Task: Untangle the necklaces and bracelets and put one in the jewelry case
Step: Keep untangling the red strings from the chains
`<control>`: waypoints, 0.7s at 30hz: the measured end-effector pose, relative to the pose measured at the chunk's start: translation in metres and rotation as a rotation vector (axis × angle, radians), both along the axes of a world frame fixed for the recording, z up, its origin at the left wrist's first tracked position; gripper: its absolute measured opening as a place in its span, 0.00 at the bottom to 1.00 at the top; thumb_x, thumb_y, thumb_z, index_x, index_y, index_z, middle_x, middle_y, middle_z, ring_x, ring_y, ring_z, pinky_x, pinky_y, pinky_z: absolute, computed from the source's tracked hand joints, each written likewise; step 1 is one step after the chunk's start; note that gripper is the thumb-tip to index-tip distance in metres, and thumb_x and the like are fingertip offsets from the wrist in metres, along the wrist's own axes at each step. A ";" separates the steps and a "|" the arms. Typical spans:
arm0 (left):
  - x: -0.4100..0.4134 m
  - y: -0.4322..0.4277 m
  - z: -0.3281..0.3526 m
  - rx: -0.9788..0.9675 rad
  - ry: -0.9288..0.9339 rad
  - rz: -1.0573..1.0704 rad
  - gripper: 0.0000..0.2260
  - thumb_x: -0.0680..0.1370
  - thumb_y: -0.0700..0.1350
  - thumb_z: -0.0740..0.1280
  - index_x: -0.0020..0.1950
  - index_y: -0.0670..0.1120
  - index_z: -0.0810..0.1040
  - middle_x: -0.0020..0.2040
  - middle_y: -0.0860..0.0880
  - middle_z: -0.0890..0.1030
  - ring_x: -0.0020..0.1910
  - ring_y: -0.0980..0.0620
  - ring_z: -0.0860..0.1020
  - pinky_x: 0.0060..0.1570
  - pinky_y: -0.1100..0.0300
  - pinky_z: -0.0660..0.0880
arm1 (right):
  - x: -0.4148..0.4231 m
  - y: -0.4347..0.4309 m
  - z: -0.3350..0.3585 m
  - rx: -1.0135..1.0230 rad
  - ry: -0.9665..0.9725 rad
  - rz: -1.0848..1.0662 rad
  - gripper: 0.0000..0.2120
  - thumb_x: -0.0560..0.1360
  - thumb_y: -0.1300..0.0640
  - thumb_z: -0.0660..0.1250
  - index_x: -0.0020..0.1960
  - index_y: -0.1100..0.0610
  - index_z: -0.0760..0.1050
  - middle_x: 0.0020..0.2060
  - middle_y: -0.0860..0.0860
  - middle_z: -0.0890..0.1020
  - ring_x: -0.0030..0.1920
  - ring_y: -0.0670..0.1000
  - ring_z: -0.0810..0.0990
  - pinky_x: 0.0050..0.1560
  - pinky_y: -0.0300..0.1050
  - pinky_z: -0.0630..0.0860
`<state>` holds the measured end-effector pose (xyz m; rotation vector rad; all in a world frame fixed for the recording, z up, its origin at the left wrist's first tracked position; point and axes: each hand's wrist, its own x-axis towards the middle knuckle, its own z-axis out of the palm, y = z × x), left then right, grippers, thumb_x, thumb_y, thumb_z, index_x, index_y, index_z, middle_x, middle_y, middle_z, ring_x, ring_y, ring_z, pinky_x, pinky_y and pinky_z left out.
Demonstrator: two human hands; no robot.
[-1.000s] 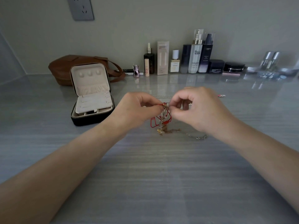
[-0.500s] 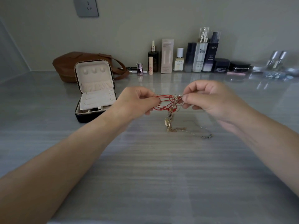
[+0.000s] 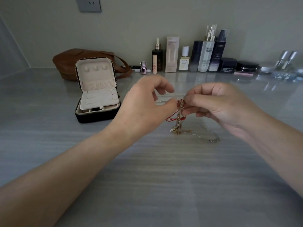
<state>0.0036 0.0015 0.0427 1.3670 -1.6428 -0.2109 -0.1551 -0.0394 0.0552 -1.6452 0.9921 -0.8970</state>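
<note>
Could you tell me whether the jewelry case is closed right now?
No, the jewelry case sits open, its lid raised and cream lining showing.

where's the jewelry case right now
In the head view, the jewelry case sits open on the left of the table, just in front of the brown bag and left of the left hand.

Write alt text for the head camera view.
The right hand pinches a tangle of red cord and gold chains above a grey table while the left hand touches it. An open jewelry case sits left; cosmetics line the wall.
</note>
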 end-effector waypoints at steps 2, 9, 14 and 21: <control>0.002 0.001 0.001 -0.007 0.029 -0.040 0.06 0.68 0.54 0.70 0.41 0.59 0.75 0.39 0.59 0.75 0.40 0.61 0.73 0.36 0.73 0.66 | 0.000 0.002 0.001 -0.014 0.009 0.002 0.06 0.71 0.63 0.68 0.37 0.55 0.78 0.33 0.51 0.85 0.35 0.46 0.84 0.40 0.39 0.72; 0.001 -0.001 -0.004 0.147 0.108 -0.189 0.10 0.72 0.37 0.71 0.37 0.53 0.80 0.30 0.60 0.80 0.33 0.66 0.78 0.35 0.75 0.70 | -0.003 0.000 -0.001 -0.070 0.070 0.048 0.03 0.70 0.62 0.70 0.38 0.56 0.79 0.32 0.50 0.84 0.35 0.46 0.84 0.37 0.37 0.72; 0.002 -0.006 -0.007 0.341 0.262 -0.206 0.07 0.74 0.40 0.68 0.38 0.51 0.80 0.29 0.58 0.81 0.31 0.66 0.77 0.32 0.75 0.69 | -0.007 -0.005 -0.005 -0.098 0.081 0.105 0.03 0.69 0.63 0.69 0.37 0.57 0.79 0.30 0.50 0.83 0.30 0.43 0.80 0.33 0.31 0.73; 0.007 -0.007 -0.007 0.470 0.366 -0.193 0.04 0.70 0.48 0.68 0.37 0.51 0.82 0.34 0.54 0.83 0.33 0.63 0.77 0.33 0.68 0.72 | -0.009 -0.009 -0.010 -0.247 0.147 0.067 0.02 0.66 0.56 0.70 0.38 0.52 0.79 0.33 0.48 0.84 0.34 0.47 0.82 0.41 0.41 0.77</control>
